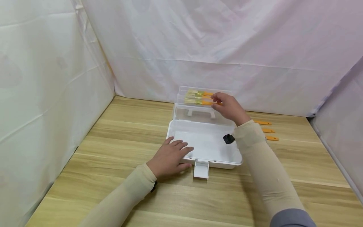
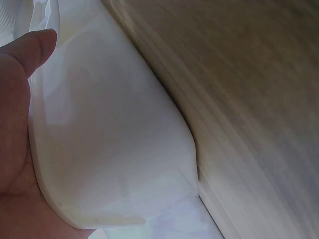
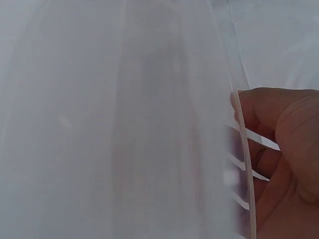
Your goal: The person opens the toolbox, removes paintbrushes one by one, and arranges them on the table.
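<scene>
A white plastic box (image 1: 208, 145) stands open on the table, its clear lid (image 1: 181, 113) folded back. My left hand (image 1: 170, 157) rests over the box's front left corner. Its fingers are spread over the inside, and the thumb (image 2: 40, 50) lies outside near the latch (image 1: 201, 170). At the back, paintbrushes (image 1: 195, 101) with orange handles and pale bristles lie in a clear tray (image 1: 181, 89). My right hand (image 1: 228, 107) reaches over the tray's edge at the handle ends. In the right wrist view its fingers show through the translucent wall (image 3: 149, 124); I cannot tell whether they pinch a handle.
Three more orange handles (image 1: 267, 130) lie on the wooden table (image 1: 136, 126) to the right, partly hidden by my right forearm. White cloth (image 1: 158, 63) hangs behind the box and along both sides. A black wrist camera (image 1: 228, 139) overlaps the box's right side in the head view.
</scene>
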Available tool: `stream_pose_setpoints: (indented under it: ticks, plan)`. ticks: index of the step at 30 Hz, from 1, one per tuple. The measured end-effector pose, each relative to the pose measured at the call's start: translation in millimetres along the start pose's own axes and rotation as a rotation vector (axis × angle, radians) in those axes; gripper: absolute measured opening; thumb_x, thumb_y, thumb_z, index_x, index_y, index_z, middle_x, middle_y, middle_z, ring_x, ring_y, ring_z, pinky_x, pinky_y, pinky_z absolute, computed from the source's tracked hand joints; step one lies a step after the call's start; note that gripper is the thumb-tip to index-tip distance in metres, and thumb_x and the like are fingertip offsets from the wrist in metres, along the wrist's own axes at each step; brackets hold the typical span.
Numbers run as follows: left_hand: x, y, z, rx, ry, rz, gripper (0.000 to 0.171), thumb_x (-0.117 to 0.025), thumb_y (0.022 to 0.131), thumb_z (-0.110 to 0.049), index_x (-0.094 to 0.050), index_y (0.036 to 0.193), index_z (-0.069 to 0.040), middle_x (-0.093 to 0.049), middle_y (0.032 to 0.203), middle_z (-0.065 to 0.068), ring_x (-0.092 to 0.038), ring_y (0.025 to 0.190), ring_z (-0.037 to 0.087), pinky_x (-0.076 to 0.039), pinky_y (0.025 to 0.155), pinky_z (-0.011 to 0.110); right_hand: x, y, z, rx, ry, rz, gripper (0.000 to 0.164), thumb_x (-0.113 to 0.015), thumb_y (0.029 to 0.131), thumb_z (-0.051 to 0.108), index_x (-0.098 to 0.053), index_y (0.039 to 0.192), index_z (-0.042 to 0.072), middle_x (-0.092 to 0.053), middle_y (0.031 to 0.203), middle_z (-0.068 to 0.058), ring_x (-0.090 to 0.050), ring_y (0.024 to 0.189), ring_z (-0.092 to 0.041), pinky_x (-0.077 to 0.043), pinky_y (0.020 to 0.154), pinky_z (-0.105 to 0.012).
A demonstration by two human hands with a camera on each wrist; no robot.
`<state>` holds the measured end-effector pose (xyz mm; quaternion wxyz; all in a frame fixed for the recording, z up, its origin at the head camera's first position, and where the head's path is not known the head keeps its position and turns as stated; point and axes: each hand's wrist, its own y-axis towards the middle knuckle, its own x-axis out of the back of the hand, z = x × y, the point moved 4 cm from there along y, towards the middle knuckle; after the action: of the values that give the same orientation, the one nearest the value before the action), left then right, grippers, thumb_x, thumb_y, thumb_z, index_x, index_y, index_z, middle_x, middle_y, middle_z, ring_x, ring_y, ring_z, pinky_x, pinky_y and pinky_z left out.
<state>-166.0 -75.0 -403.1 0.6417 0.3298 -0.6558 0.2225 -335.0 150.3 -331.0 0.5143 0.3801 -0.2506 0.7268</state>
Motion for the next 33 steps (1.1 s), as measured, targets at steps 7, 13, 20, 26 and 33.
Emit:
stream_pose_setpoints:
  ticks: [7,13,20,26,33]
  plan:
    - [-0.5,-0.8,0.9,0.000,-0.008,-0.002,0.056,-0.059,0.094,-0.054,-0.056,0.139,-0.021,-0.062,0.133,0.006,-0.052,0.129,0.026,-0.029,0.111,0.054,-1.4,-1.0,-0.5,0.004,0.001,0.006,0.027,-0.060,0.099,0.016,-0.061,0.124,0.008,-0.060,0.123,-0.010,-0.052,0.109,-0.030,-0.046,0.093,-0.047]
    - [-1.8,0.0,2.7,0.006,-0.007,-0.004,0.057,-0.059,0.094,-0.054,-0.056,0.139,-0.021,-0.061,0.134,0.005,-0.052,0.129,0.026,-0.028,0.111,0.054,-3.6,-0.2,-3.5,-0.005,0.015,0.005,0.027,-0.059,0.100,0.018,-0.063,0.125,0.009,-0.061,0.122,-0.009,-0.051,0.107,-0.029,-0.047,0.091,-0.045]
    - [-0.7,0.7,2.3,0.008,-0.008,0.002,0.056,-0.059,0.094,-0.054,-0.057,0.139,-0.021,-0.061,0.134,0.005,-0.052,0.128,0.025,-0.029,0.110,0.054,-3.8,-1.0,-4.5,0.019,0.013,0.009,0.027,-0.060,0.100,0.018,-0.063,0.125,0.008,-0.060,0.120,-0.009,-0.050,0.105,-0.028,-0.045,0.092,-0.044]
    - [-0.9,0.6,1.8,0.012,-0.006,0.009,0.057,-0.059,0.094,-0.054,-0.057,0.139,-0.021,-0.061,0.135,0.005,-0.052,0.128,0.025,-0.029,0.110,0.054,-4.9,-1.7,-5.9,0.020,0.024,0.022,0.034,-0.063,0.099,0.022,-0.060,0.129,0.007,-0.058,0.124,-0.011,-0.049,0.112,-0.029,-0.043,0.099,-0.047]
    - [-1.3,-0.4,2.4,0.006,-0.008,0.003,0.057,-0.059,0.093,-0.055,-0.057,0.139,-0.021,-0.061,0.134,0.005,-0.053,0.127,0.025,-0.029,0.110,0.054,-7.6,-3.5,-4.2,-0.003,0.013,0.041,0.040,-0.072,0.093,0.025,-0.061,0.128,0.010,-0.057,0.125,-0.008,-0.049,0.112,-0.028,-0.043,0.101,-0.047]
